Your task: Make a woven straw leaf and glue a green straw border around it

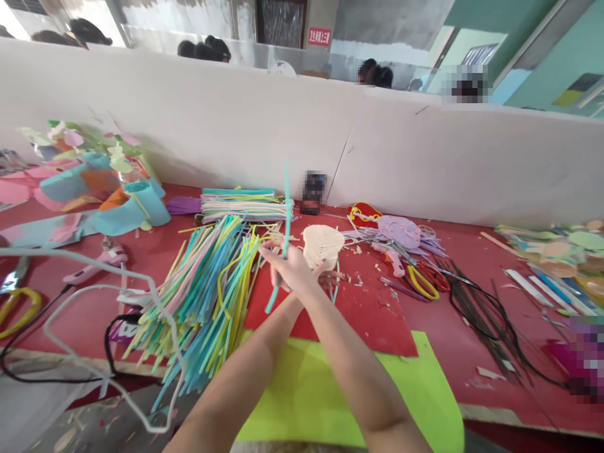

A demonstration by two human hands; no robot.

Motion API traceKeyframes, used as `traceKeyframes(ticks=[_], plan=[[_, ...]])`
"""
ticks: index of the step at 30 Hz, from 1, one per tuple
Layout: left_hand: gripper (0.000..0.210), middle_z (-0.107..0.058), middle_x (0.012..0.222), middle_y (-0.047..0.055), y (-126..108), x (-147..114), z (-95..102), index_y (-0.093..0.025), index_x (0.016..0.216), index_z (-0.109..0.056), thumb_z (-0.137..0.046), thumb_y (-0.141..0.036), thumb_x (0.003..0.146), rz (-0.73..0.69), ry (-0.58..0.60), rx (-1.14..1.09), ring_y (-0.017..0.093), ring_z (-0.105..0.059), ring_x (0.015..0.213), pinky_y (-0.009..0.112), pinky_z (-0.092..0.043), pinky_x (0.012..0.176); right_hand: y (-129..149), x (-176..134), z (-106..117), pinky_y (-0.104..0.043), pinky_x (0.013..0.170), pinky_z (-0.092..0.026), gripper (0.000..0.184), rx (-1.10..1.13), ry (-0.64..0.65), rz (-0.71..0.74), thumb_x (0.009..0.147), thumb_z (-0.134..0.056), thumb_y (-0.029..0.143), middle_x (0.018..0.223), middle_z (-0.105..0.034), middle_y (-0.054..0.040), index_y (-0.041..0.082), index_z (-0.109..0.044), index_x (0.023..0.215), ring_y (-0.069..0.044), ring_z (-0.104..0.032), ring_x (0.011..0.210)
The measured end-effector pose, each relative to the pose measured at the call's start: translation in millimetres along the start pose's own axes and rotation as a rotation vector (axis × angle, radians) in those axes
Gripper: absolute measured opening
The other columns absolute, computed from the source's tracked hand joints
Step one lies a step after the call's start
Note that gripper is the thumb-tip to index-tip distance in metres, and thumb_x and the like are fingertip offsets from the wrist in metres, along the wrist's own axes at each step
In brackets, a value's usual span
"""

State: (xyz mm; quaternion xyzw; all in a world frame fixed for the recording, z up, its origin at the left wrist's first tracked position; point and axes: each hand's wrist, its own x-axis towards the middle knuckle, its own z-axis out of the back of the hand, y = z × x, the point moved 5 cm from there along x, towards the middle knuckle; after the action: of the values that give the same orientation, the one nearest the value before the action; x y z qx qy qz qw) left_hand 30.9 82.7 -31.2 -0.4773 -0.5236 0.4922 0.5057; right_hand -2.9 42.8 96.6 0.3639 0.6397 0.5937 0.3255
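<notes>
Two hands over a red desk, forearms crossed, right over left. Right hand, out to the left: fingers closed on one teal stem, gripped below its middle, nearly upright; long upper end free, short lower end poking out beneath. Left hand, partly hidden behind the right wrist: thumb over the lower edge of a cream ribbed piece, looks clamped there; grip underneath not visible.

Position: cream piece just beyond the hands, above the far part of a red sheet, itself overlapping a yellow-green sheet. Loose bundle of coloured stems near the right hand, on its left; neater stack of stems behind. Scissors and a purple oval piece off to the right.

Handling, by judgement: stem very light, soft-surfaced, bendable, probably keeps a bend; unlikely to slip. Best hold near the end being worked, fingertips only, since a long free length would whip about. Cream piece also light, fairly stiff across its ribs, perhaps weak where rows meet. Take it by the rim, thumb above, fingers below; squeezing the middle could distort the rows.
</notes>
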Motion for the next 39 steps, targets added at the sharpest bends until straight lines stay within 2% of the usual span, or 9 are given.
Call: traceKeyframes(ticks=[4,6,9,12,19,25,30,35,39], plan=[[0.059,-0.075,0.082,0.015,1.9,-1.2,0.1,-0.010,0.102,-0.067,-0.042,-0.062,0.090,0.121,0.163,-0.194,0.024,-0.072,0.083,0.034,-0.057,0.076,-20.2,49.1,-47.7,-0.020,0.036,-0.038,0.075,-0.067,0.055,-0.140,0.086,-0.057,0.059,0.050,-0.061,0.0043,0.011,-0.035,0.139,-0.011,-0.048,0.034],[0.060,-0.075,0.086,0.016,2.0,-2.5,0.1,-0.010,0.105,-0.066,-0.044,-0.063,0.089,0.148,0.200,-0.264,0.023,-0.072,0.083,0.034,-0.057,0.076,-37.8,62.2,-58.2,-0.024,0.046,-0.046,0.075,-0.243,0.004,-0.189,0.088,-0.056,0.058,0.062,-0.066,-0.0008,0.011,-0.033,0.142,-0.015,-0.059,0.046],[0.057,-0.075,0.087,0.016,3.3,-5.0,-4.9,-0.009,0.110,-0.065,-0.051,-0.060,0.086,0.205,0.257,-0.423,0.022,-0.073,0.081,0.032,-0.056,0.075,-50.6,65.5,-63.8,-0.028,0.069,-0.050,0.043,-0.673,-0.210,-0.035,0.091,-0.059,0.042,0.092,-0.070,-0.0102,0.015,-0.055,0.124,-0.019,-0.068,0.081],[0.053,-0.076,0.087,0.015,5.2,-6.8,-12.1,-0.009,0.110,-0.065,-0.057,-0.055,0.085,0.271,0.312,-0.576,0.021,-0.073,0.079,0.030,-0.056,0.074,-59.0,60.7,-82.6,-0.026,0.077,-0.046,0.023,-0.836,-0.200,0.125,0.095,-0.051,0.037,0.098,-0.070,-0.0066,0.020,-0.066,0.096,-0.017,-0.065,0.091],[0.045,-0.075,0.094,0.016,13.5,-0.1,-6.8,-0.008,0.106,-0.066,-0.055,-0.049,0.090,0.329,0.339,-0.671,0.018,-0.072,0.075,0.025,-0.055,0.067,-102.6,79.6,-125.3,-0.021,0.053,-0.041,0.048,-0.450,0.086,-0.095,0.084,-0.055,0.066,0.061,-0.063,0.0015,0.020,-0.065,0.090,-0.012,-0.058,0.053],[0.042,-0.074,0.102,0.015,12.1,6.8,6.1,-0.009,0.104,-0.066,-0.043,-0.043,0.098,0.322,0.270,-0.734,0.013,-0.070,0.072,0.020,-0.053,0.062,-123.3,98.3,-135.0,-0.018,0.034,-0.025,0.035,0.054,0.312,-0.253,0.079,-0.071,0.050,0.052,-0.058,0.0067,0.017,-0.059,0.081,-0.005,-0.039,0.034],[0.040,-0.074,0.099,0.014,8.9,5.3,6.5,-0.009,0.105,-0.066,-0.043,-0.041,0.098,0.341,0.247,-0.748,0.014,-0.070,0.071,0.021,-0.053,0.062,-130.2,102.5,-135.0,-0.016,0.032,-0.025,0.027,0.143,0.276,-0.331,0.086,-0.066,0.041,0.049,-0.058,0.0064,0.019,-0.052,0.078,-0.005,-0.041,0.032],[0.039,-0.075,0.096,0.014,7.7,4.3,7.2,-0.008,0.103,-0.068,-0.045,-0.039,0.098,0.368,0.234,-0.747,0.014,-0.070,0.069,0.022,-0.053,0.061,-137.8,107.7,-139.2,-0.017,0.033,-0.032,0.037,-0.031,0.122,-0.209,0.080,-0.069,0.052,0.040,-0.052,0.0083,0.021,-0.049,0.079,-0.009,-0.046,0.031],[0.042,-0.075,0.095,0.014,8.5,3.9,8.3,-0.007,0.094,-0.069,-0.041,-0.038,0.100,0.395,0.222,-0.770,0.012,-0.068,0.067,0.020,-0.052,0.061,-134.2,107.7,-135.8,-0.017,0.032,-0.029,0.036,0.039,0.086,-0.210,0.081,-0.070,0.048,0.040,-0.050,0.0091,0.020,-0.049,0.072,-0.006,-0.040,0.029]])
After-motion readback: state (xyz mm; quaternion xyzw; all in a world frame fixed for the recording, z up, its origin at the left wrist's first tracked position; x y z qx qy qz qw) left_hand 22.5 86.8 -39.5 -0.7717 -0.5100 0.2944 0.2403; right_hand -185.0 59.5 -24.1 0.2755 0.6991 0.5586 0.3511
